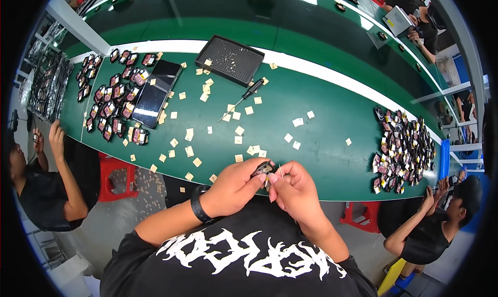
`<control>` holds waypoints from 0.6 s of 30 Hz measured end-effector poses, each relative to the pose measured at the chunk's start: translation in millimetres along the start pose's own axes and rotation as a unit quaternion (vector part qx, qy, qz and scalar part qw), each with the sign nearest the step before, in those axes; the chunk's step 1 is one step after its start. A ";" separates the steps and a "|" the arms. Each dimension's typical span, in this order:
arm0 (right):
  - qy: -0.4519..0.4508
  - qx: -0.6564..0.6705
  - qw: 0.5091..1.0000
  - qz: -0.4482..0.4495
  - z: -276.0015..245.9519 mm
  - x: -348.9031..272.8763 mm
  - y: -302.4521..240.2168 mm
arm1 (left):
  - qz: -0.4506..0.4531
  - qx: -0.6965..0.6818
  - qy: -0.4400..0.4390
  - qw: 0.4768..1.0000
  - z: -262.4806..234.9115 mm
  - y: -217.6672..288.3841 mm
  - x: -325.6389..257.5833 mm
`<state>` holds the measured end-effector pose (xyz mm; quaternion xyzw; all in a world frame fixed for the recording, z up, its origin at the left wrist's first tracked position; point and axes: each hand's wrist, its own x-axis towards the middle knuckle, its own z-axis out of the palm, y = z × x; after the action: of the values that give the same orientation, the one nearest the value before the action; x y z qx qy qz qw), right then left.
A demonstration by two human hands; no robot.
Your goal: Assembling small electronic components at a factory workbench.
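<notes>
My left hand (232, 187) is closed around a small black electronic device (265, 168), holding it just above the table's near edge. Close beside it, my right hand (296, 191) is pinched at the device's right side. A thin pale strip (280, 169) sticks up by the right fingertips; its kind is too small to make out. My fingers cover most of the device's lower part. Small cream square pieces (238, 158) lie scattered on the green table (321, 167) in front of my hands.
A black tray (207, 61) with small bits stands at the back. A screwdriver (250, 91) and a dark flat-screened device (150, 107) lie nearby. Similar black units are massed at left (118, 91) and right (402, 152). Co-workers sit at left (52, 188) and right (425, 235).
</notes>
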<state>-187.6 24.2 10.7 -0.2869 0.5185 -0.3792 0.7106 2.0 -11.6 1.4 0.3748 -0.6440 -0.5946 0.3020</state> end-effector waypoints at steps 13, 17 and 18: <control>-0.008 -0.012 0.986 -0.166 -20.3 -4.1 16.0 | -0.118 -0.141 -0.029 0.983 -3.9 4.4 -5.1; 0.016 -0.105 0.988 -0.112 -17.0 -3.6 17.4 | -0.127 -0.171 -0.020 0.977 -3.6 3.8 -4.2; 0.027 -0.156 0.984 -0.083 -17.0 -3.1 17.1 | -0.132 -0.174 -0.016 0.976 -3.7 5.2 -3.2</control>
<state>-200.3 35.9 -6.4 -0.4254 0.5650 -0.3589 0.6091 6.1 -10.8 7.2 0.3889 -0.4804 -0.7380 0.2709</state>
